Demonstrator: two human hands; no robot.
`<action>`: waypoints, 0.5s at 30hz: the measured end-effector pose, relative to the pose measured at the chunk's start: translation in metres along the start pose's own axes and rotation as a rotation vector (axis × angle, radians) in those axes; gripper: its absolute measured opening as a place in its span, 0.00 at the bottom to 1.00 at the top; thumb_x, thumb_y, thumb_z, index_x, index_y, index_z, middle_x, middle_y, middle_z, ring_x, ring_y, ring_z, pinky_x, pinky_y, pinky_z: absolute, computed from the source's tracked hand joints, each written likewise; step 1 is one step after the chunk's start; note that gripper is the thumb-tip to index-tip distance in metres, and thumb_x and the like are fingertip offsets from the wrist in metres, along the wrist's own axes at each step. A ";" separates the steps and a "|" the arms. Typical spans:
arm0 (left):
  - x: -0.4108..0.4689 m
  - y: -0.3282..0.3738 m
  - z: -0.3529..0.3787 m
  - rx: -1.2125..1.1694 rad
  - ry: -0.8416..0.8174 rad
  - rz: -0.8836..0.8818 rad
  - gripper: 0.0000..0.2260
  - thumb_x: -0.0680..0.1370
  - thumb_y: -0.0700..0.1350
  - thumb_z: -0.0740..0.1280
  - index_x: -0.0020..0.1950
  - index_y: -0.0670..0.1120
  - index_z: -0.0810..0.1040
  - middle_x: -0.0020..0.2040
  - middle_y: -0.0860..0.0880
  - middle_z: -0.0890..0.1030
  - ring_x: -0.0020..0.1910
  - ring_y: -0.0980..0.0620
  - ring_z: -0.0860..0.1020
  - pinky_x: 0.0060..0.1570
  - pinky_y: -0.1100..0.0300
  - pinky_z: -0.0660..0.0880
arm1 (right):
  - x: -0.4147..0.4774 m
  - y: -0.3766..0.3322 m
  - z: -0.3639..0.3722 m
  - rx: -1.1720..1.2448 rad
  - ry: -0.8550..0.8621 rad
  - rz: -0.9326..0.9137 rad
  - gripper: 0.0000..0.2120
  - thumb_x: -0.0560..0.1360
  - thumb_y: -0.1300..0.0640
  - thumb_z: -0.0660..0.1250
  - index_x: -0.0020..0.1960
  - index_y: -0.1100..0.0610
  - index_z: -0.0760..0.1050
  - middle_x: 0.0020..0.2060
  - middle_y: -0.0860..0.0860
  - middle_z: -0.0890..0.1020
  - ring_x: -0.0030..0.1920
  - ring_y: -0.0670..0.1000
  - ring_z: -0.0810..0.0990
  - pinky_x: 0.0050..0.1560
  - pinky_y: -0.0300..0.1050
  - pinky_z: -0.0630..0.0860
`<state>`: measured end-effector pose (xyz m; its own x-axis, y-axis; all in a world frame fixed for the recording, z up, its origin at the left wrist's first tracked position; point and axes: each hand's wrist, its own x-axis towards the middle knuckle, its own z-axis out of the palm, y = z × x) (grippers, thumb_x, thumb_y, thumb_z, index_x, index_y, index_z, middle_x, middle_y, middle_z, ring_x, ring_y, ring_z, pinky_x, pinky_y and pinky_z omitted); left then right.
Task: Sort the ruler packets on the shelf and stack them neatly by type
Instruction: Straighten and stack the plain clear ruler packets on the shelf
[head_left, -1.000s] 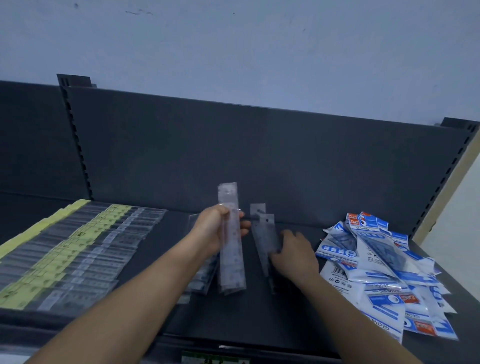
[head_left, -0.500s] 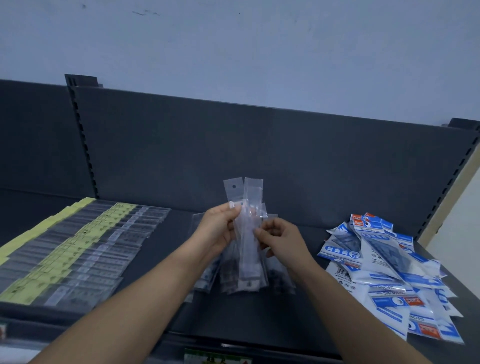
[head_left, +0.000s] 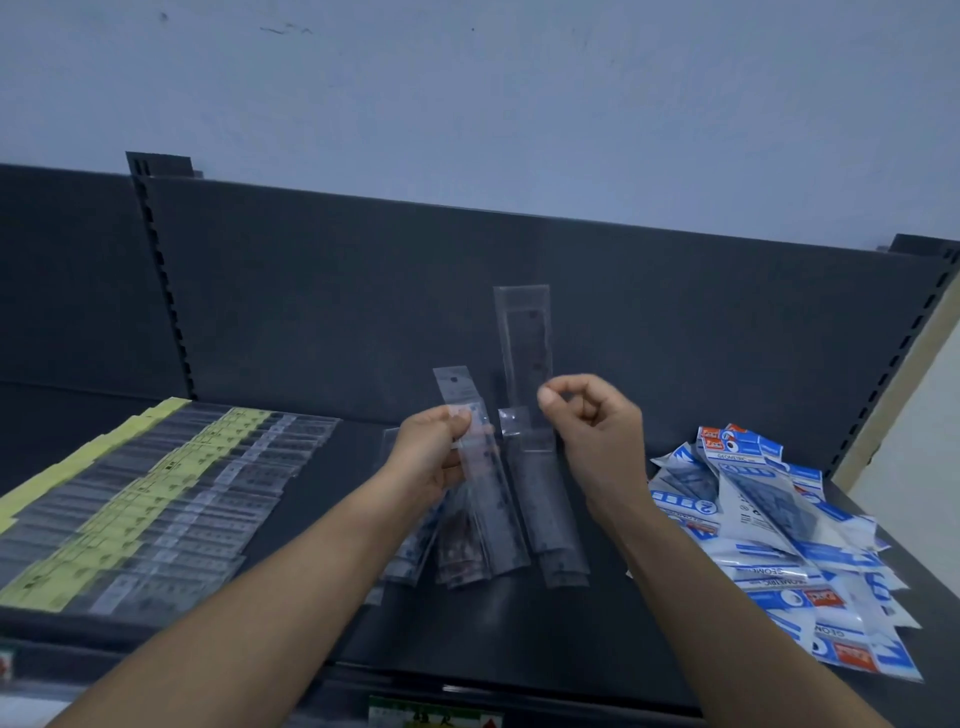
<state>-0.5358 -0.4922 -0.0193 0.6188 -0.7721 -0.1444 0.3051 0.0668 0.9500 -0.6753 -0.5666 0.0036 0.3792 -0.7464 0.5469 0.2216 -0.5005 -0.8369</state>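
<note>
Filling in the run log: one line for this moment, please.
left hand grips clear ruler bundle | right hand pinches single clear packet upright | blue packets heaped at right

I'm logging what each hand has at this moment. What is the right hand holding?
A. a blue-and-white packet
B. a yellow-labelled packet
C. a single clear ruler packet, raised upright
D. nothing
C: the right hand pinches one clear ruler packet that stands roughly upright above the shelf, while the left hand grips a bundle of clear packets.
</note>
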 end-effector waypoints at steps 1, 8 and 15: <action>-0.001 0.001 0.001 0.000 -0.008 -0.006 0.09 0.82 0.41 0.60 0.56 0.40 0.78 0.49 0.41 0.84 0.40 0.45 0.82 0.36 0.53 0.81 | 0.001 -0.005 0.001 -0.039 -0.010 -0.076 0.11 0.74 0.66 0.69 0.38 0.52 0.77 0.22 0.42 0.69 0.25 0.40 0.67 0.31 0.31 0.67; -0.005 0.006 0.005 -0.068 -0.037 -0.022 0.10 0.82 0.39 0.59 0.46 0.44 0.78 0.37 0.46 0.81 0.30 0.52 0.79 0.30 0.58 0.78 | -0.009 0.004 0.004 -0.095 -0.140 0.079 0.08 0.73 0.55 0.66 0.37 0.57 0.79 0.35 0.55 0.82 0.38 0.54 0.83 0.38 0.53 0.80; -0.010 0.004 0.007 -0.030 -0.160 0.021 0.12 0.83 0.39 0.57 0.49 0.42 0.80 0.39 0.46 0.84 0.35 0.52 0.82 0.34 0.58 0.79 | -0.015 0.024 0.006 -0.269 -0.217 0.274 0.14 0.70 0.60 0.74 0.49 0.49 0.72 0.42 0.51 0.83 0.41 0.51 0.82 0.41 0.47 0.80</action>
<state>-0.5454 -0.4885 -0.0118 0.5028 -0.8610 -0.0764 0.3159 0.1008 0.9434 -0.6700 -0.5644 -0.0246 0.5780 -0.7723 0.2634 -0.1443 -0.4144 -0.8986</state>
